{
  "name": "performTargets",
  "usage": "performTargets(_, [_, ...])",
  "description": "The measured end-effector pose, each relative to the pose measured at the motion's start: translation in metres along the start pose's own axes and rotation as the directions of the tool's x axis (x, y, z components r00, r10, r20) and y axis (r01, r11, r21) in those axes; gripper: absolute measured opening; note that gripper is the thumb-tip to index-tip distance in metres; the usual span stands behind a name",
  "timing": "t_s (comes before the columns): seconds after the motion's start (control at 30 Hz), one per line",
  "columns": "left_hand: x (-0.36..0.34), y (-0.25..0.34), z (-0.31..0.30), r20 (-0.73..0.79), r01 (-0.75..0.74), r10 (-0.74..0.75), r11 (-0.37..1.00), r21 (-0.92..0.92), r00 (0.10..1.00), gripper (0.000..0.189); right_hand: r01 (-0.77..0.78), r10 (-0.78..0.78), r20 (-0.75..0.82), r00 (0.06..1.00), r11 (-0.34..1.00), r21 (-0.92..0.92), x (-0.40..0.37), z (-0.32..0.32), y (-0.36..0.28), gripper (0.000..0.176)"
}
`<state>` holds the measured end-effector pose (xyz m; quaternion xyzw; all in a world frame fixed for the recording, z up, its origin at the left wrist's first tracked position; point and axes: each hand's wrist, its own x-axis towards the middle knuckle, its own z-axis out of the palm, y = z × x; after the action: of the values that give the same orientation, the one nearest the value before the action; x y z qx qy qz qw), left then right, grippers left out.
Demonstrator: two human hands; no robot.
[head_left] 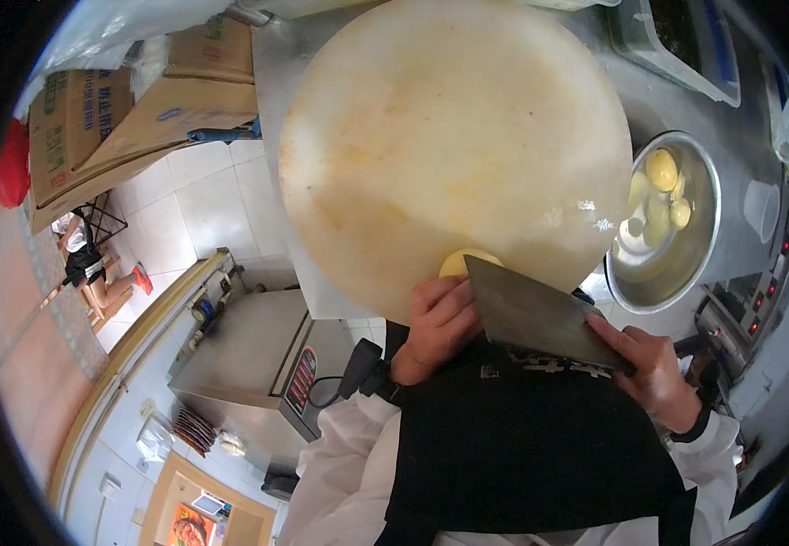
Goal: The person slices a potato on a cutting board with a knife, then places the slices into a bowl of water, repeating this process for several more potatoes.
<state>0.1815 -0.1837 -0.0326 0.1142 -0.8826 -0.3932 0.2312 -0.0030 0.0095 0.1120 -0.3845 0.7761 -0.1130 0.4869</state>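
Observation:
My left hand [442,320] is closed, fingers curled against a peeled yellow potato [469,260] near the front edge of a large round chopping board [449,118]. Gripped in my right hand [656,371] is a cleaver [540,318], its broad grey blade slanting toward the left hand. The blade's tip overlaps the potato in this view and hides part of it. To the right of the board, a steel bowl [711,214] holds several peeled potatoes [661,170] in water.
A clear plastic tub [686,73] stands at the back right of the steel table [271,109]. Cardboard boxes [139,109] are at the left, above a tiled floor. A steel appliance [249,346] stands at lower left, and a seated person [85,259] is farther off.

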Motion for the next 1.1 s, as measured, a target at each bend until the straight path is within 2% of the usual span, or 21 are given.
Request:
performTargets(0.23, [0.002,-0.001,-0.002,0.004,0.016,-0.016,0.999,-0.041,1.000,0.030,-0.017,0.011,0.078,0.997,0.997,0.074,0.015,-0.004,0.000,0.081])
performTargets(0.3, [0.000,-0.002,0.000,0.001,-0.042,0.042,0.999,0.013,0.999,0.032,0.029,-0.029,0.004,1.000,0.996,0.080,0.026,0.011,0.009,0.080])
performTargets(0.63, [0.000,-0.002,-0.002,0.017,-0.013,0.014,1.000,-0.023,1.000,0.030,-0.029,0.028,0.039,0.999,0.999,0.032,-0.004,-0.005,0.000,0.076])
performTargets(0.73, [-0.004,-0.003,-0.001,0.012,-0.004,0.005,0.999,-0.055,1.000,0.030,-0.004,0.003,0.019,1.000,0.999,0.035,0.014,0.007,0.002,0.077])
performTargets(0.83, [-0.001,-0.005,0.001,-0.026,-0.075,0.075,0.997,0.019,0.997,0.030,0.047,-0.043,-0.052,0.998,0.995,0.093,0.024,0.017,0.008,0.078])
performTargets(0.9, [-0.005,-0.005,0.000,-0.007,-0.047,0.046,0.999,-0.018,0.999,0.031,-0.030,0.028,0.018,0.999,0.996,0.083,0.012,0.010,0.007,0.078])
performTargets(1.1, [-0.009,-0.007,-0.001,0.003,-0.029,0.029,0.999,-0.041,1.000,0.032,-0.039,0.037,0.018,0.999,0.996,0.077,-0.003,0.001,-0.003,0.077])
